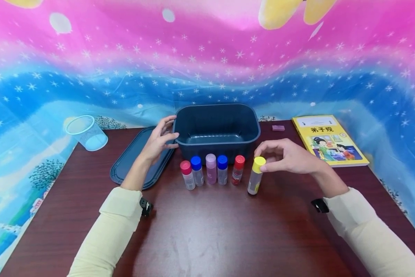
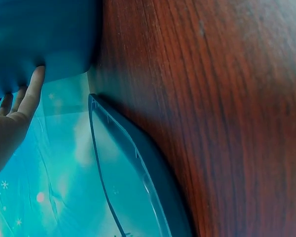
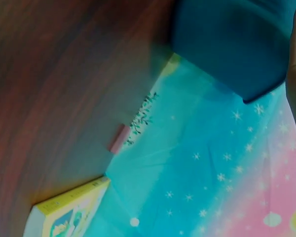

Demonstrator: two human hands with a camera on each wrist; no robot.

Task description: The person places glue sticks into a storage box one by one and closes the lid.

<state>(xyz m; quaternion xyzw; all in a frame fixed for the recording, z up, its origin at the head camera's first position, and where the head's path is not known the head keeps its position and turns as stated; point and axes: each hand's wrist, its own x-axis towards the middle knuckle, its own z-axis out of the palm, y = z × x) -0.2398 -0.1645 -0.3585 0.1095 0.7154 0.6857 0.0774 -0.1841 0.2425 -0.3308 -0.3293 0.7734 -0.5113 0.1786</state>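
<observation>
I am pinching the yellow cap of the yellow-capped bottle [image 1: 256, 175] with my right hand [image 1: 290, 156], my thumb and fingertips curled round the cap from the right side. The bottle is standing upright on the dark wooden counter [image 1: 211, 231], at the right end of a row of small bottles, a little apart from the others. To its left in that row are standing the red-capped bottle [image 1: 238, 169], a blue-capped bottle [image 1: 222, 169], the pink bottle [image 1: 211, 168], a second blue-capped bottle [image 1: 197, 171] and another red-capped bottle [image 1: 187, 175]; all of them are upright and set just in front of the dark blue tub [image 1: 217, 129].

My left hand [image 1: 158, 140] is lying loosely spread against the left wall of the tub, the fingers nearly straight and the tips touching its rim and side; in the left wrist view the fingertips [image 2: 35, 86] are pressing on the tub's wall. That hand is hovering over the tub's flat lid [image 1: 138, 161], which is lying on the counter just left of the tub; I cannot tell whether the hand is touching it.

Farther left, near the counter's back corner, a clear plastic cup [image 1: 86, 132] is leaning tilted. On the right a yellow picture book [image 1: 328, 139] is lying flat, and a small pink eraser [image 1: 278, 128] is lying between it and the tub.
</observation>
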